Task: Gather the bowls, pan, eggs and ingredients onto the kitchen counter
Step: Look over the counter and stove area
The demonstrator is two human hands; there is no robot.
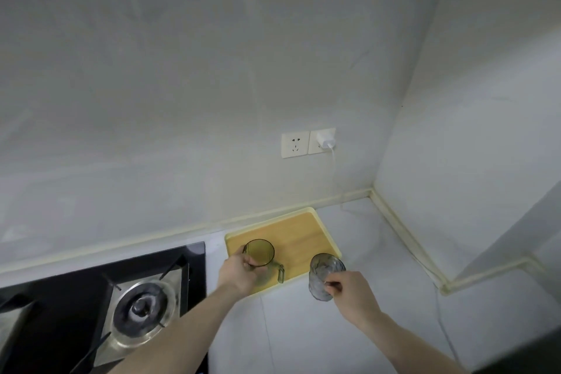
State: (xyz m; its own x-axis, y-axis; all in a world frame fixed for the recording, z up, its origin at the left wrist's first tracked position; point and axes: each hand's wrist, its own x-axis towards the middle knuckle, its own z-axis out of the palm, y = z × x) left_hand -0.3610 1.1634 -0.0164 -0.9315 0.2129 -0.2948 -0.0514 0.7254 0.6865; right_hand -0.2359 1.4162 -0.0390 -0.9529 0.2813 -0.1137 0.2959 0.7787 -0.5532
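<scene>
A yellow wooden tray point(306, 234) lies on the white counter against the back wall. My left hand point(239, 273) grips a greenish glass mug point(260, 253) with a handle, over the tray's near left part. My right hand point(353, 294) holds a clear textured glass point(324, 272) by its lower side, tilted, at the tray's near right corner above the counter. No bowls, pan or eggs are in view.
A black gas hob point(91, 310) with a steel burner fills the counter's left side. A double wall socket point(308, 143) holds a white charger whose cable runs down to the counter point(349, 328). A raised ledge point(485, 270) borders the right.
</scene>
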